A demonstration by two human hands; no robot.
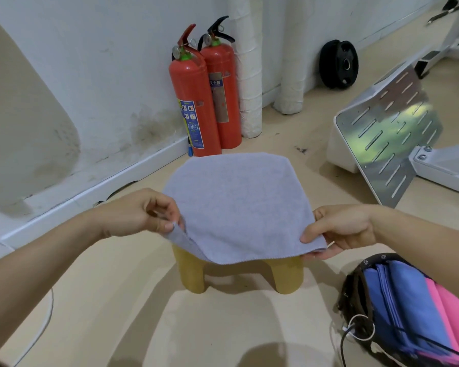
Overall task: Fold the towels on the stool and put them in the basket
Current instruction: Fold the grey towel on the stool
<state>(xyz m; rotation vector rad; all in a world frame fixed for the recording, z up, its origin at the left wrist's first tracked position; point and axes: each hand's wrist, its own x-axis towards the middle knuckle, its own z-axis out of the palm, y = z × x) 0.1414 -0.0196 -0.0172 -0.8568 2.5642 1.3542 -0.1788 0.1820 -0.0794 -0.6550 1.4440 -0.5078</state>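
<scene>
Grey towel (239, 205): pinched at its near-left corner between the thumb and fingertips of the left hand (141, 213), with a small fold of cloth turned up at the pinch. The near-right corner is gripped by the right hand (342, 229), thumb laid on top, fingers curled underneath the cloth. The near hem is seen sagging in a shallow curve between the two hands, in front of the seat. The rest of the towel is spread out over the seat of the yellow stool (194, 271), which is covered entirely; only the two front legs and a strip of the front are seen below the hem.

Stool is set on a beige floor (133, 300). Just to its right, at the lower right corner of the view, a dark basket (355, 287) with small flower marks along the rim is noted. Folded blue towel (406, 295) and folded pink towel (445, 313) are packed inside it side by side.

Behind the stool, two red fire extinguishers (194, 102) are stood against a stained white wall (104, 62), beside white wrapped pipes (249, 75). A black weight plate (338, 64) is leaned on the wall further right. A slotted metal plate (387, 133) on a white frame is seen at right.
</scene>
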